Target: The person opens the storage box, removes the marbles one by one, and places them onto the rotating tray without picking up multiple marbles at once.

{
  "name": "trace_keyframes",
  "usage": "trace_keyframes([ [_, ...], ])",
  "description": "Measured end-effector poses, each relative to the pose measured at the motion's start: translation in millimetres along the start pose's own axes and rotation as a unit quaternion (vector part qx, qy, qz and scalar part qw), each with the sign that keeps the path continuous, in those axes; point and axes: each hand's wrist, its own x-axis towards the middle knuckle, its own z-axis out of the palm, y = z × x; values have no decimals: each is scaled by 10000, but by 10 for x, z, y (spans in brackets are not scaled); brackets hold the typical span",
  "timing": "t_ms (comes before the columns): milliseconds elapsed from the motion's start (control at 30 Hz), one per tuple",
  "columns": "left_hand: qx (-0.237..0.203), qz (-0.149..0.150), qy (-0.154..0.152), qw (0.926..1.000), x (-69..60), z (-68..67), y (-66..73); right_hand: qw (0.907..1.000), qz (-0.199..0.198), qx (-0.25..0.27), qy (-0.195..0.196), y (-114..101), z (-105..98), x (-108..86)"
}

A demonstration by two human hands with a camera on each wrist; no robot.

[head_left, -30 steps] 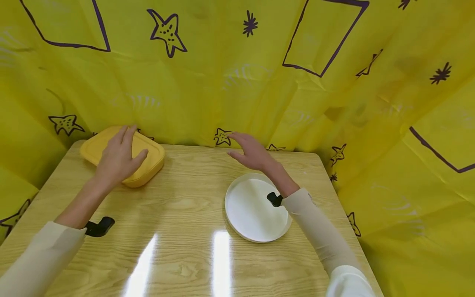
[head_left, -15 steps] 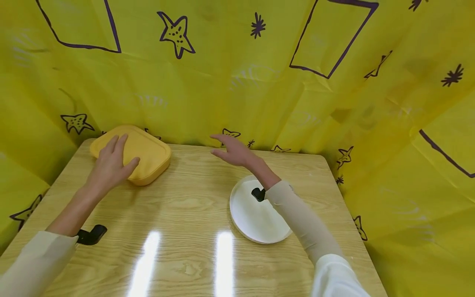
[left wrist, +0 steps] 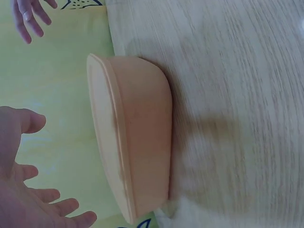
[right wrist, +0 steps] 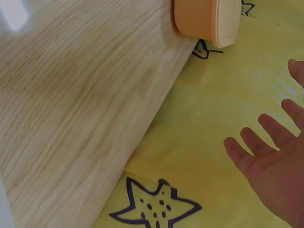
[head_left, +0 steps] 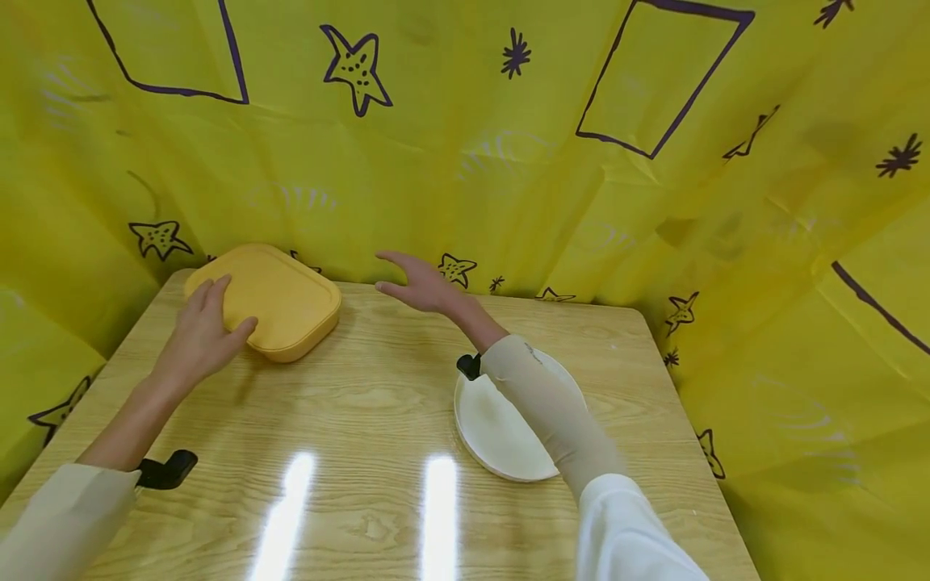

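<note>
A yellow-orange lidded box (head_left: 283, 303) with rounded corners sits at the table's back left corner. My left hand (head_left: 199, 335) is over its near left side, fingers spread; in the left wrist view a gap shows between the fingers (left wrist: 45, 194) and the box (left wrist: 142, 128). To the right of the box, my right hand (head_left: 417, 282) hovers above the table's back edge, thumb and fingers apart and holding nothing. A round white plate (head_left: 501, 436) with a raised rim lies on the table, partly hidden under my right forearm.
The wooden table (head_left: 363, 436) carries bright light reflections near its front. A yellow curtain (head_left: 421, 145) with drawn stars and shapes rises behind the table and at both sides. Each wrist wears a black camera mount (head_left: 169, 470).
My right hand has moved left, from above the plate's far side toward the box. My left hand has shifted slightly left and back toward me over the box. The view has turned slightly left.
</note>
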Motion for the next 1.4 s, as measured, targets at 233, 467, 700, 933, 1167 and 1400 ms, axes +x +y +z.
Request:
trace_keyframes([
  [233,-232,-270,68,9993,-27,-6,-110,9997,72,236,-84,-46,155,260],
  [467,-448,-332,182,9983,-83,16,-234,9984,80,564,23,-48,441,514],
  [700,-720,-405,411,9957,-170,68,-357,9983,-220,487,-234,-160,661,705],
  [933,-1054,-544,575,9913,-175,166,-414,9972,-82,620,-406,-227,740,833],
  [1167,-1095,-630,465,9909,-61,270,-366,9952,86,875,-437,-172,824,881],
  [1400,-1064,-935,157,9898,-12,339,-395,9929,-256,1025,-552,-147,947,957],
])
